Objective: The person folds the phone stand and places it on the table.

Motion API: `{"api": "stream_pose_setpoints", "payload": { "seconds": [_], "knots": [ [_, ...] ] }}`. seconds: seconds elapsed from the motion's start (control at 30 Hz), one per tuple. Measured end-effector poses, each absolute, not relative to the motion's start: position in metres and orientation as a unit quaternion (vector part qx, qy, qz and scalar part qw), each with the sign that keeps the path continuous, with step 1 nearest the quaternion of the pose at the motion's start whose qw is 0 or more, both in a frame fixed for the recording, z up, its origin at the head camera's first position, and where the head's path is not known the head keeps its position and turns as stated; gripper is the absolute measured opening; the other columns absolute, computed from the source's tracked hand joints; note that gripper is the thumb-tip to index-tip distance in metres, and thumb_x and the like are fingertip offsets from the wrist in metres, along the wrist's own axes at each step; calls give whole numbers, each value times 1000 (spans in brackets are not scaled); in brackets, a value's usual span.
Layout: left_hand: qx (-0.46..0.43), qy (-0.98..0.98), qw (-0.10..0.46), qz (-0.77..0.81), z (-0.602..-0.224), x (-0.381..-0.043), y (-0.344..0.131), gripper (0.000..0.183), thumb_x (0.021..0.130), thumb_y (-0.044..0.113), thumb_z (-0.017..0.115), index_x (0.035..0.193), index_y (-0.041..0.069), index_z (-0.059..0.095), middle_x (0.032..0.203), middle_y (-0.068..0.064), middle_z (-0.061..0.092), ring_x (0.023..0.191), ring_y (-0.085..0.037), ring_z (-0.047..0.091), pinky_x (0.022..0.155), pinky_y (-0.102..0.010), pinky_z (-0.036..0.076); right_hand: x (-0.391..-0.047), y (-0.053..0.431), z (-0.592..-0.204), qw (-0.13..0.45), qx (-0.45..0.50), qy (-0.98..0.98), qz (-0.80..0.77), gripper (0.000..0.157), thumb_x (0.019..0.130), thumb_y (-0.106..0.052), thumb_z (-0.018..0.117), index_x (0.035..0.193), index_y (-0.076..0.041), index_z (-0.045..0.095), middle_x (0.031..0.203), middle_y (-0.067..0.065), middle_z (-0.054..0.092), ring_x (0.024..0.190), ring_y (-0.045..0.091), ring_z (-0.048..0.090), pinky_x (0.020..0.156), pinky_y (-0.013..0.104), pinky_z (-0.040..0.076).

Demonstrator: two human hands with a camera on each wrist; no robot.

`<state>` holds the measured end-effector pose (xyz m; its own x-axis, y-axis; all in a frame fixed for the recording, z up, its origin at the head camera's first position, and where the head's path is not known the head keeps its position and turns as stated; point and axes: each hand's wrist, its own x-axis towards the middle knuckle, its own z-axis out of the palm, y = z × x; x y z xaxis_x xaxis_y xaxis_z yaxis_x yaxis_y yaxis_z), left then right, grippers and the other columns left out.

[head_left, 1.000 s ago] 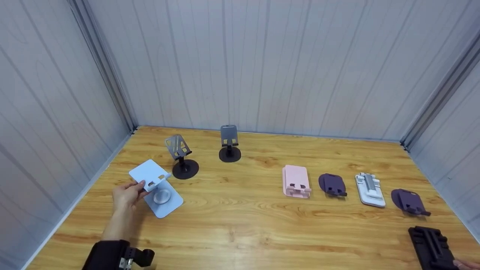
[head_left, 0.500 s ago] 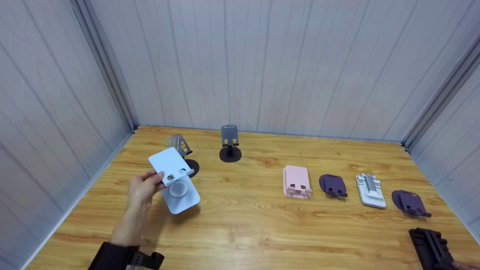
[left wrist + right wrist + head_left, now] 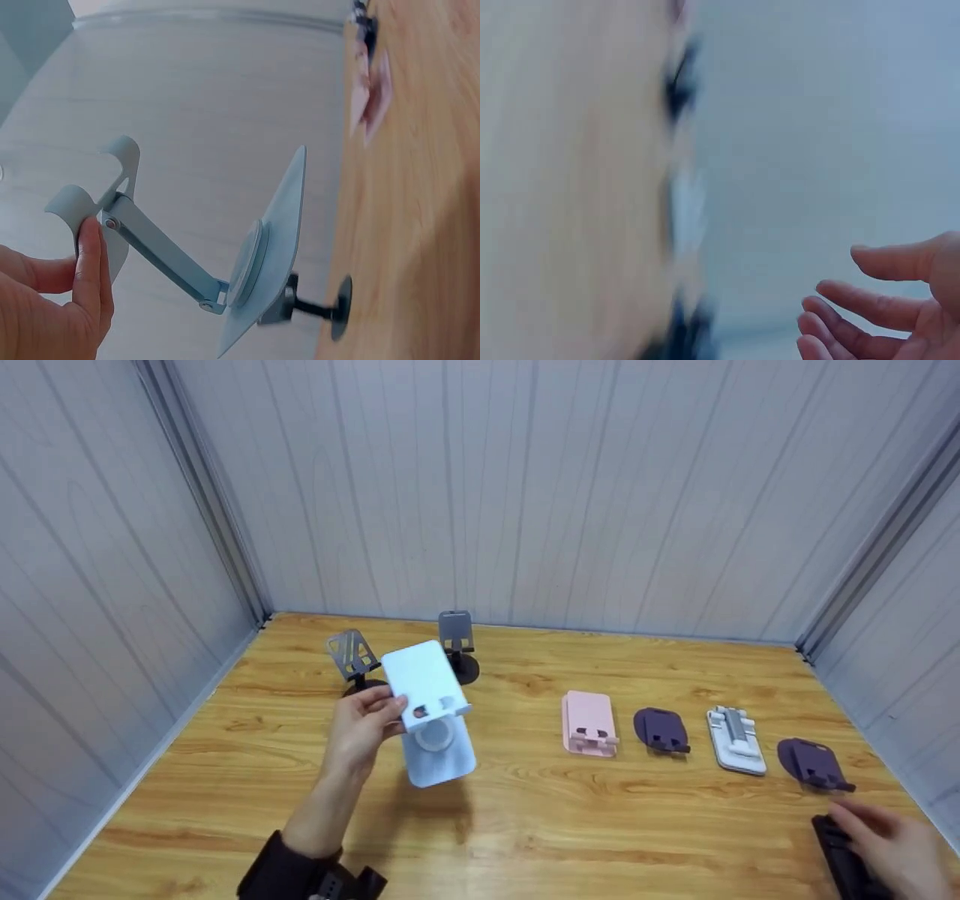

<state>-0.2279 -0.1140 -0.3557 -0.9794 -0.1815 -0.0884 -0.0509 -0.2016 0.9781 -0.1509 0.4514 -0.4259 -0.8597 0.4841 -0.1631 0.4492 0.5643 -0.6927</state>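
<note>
My left hand [image 3: 364, 733] pinches a light blue phone stand [image 3: 424, 681] by the side of its upper plate, thumb on the front. The stand is unfolded and held above the table, its base with a round disc [image 3: 247, 262] hanging below; in the left wrist view its hinged arm [image 3: 166, 247] shows between plate and base. At the lower right my right hand [image 3: 896, 844], blurred, hovers over a black folded phone stand [image 3: 832, 847] and partly hides it. In the right wrist view the right hand [image 3: 885, 307] has thumb and fingers apart, with nothing between them.
Two grey phone stands, one tilted [image 3: 351, 654] and one upright [image 3: 456, 631], stand at the back left. A pink stand [image 3: 590, 720], a purple stand [image 3: 663, 730], a white stand [image 3: 736, 741] and another purple stand [image 3: 816, 765] lie folded on the right. Panel walls surround the wooden table [image 3: 525, 825].
My left hand has lifted the light blue phone stand off the table and carried it right. My right hand has come further into view, over the black stand.
</note>
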Motion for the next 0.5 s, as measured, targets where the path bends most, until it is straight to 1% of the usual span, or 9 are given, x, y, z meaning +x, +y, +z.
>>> {"api": "stream_pose_setpoints", "payload": {
  "seconds": [0.03,0.07,0.1,0.13,0.17,0.2,0.27,0.33,0.5],
  "knots": [
    [84,-628,41,-772,-354,-227,-108,29,104,-12,59,129,-25,56,84,-6,71,68,-8,68,63,-18,61,-155,436,-417,12,-235,-890,390,61,112,-30,61,145,20,52,107,28,77,77,6,68,69,25,63],
    [76,-627,39,-774,-353,-226,-103,27,104,-12,59,128,-25,56,84,-6,70,69,-8,68,62,-18,61,-158,419,-407,2,-209,-893,399,54,113,-23,59,147,18,52,119,28,76,83,4,70,73,24,63],
    [69,-626,37,-776,-352,-225,-97,26,104,-12,59,127,-25,57,84,-6,70,69,-8,68,62,-18,61,-163,404,-400,0,-183,-892,413,52,112,-21,60,148,16,53,118,21,78,82,-6,63,72,19,60],
    [63,-628,34,-775,-351,-224,-93,26,104,-12,59,126,-25,58,84,-6,69,69,-8,67,62,-17,60,-167,389,-394,-7,-160,-890,427,51,112,-21,61,148,15,53,120,16,78,83,-12,59,74,16,59],
    [57,-629,30,-774,-351,-223,-88,25,104,-12,60,126,-24,59,84,-6,69,69,-8,67,62,-17,60,-171,374,-390,-8,-142,-888,438,48,112,-18,61,148,14,54,122,14,78,83,-13,58,76,16,59],
    [51,-631,27,-774,-351,-222,-84,25,104,-12,60,125,-23,60,84,-6,69,69,-9,66,61,-17,59,-175,360,-386,-9,-123,-884,451,47,112,-17,61,148,13,54,123,13,77,85,-13,59,77,15,59],
    [44,-634,19,-772,-350,-221,-75,24,104,-10,61,125,-22,61,85,-6,69,70,-9,66,61,-17,59,-182,334,-384,-4,-90,-876,474,44,111,-12,62,147,13,56,127,19,75,87,-12,61,79,15,59],
    [38,-635,11,-772,-349,-219,-68,23,104,-10,62,124,-21,63,85,-6,69,70,-10,67,61,-17,58,-190,311,-385,3,-61,-870,489,41,110,-8,63,144,14,59,127,23,75,88,-9,63,80,16,60],
    [17,-631,-10,-775,-351,-217,-51,23,103,-11,62,123,-22,64,85,-6,71,69,-9,67,60,-17,58,-205,265,-387,12,3,-853,522,34,107,-1,64,137,16,63,122,24,76,88,-1,67,78,19,61]
  ]
}}
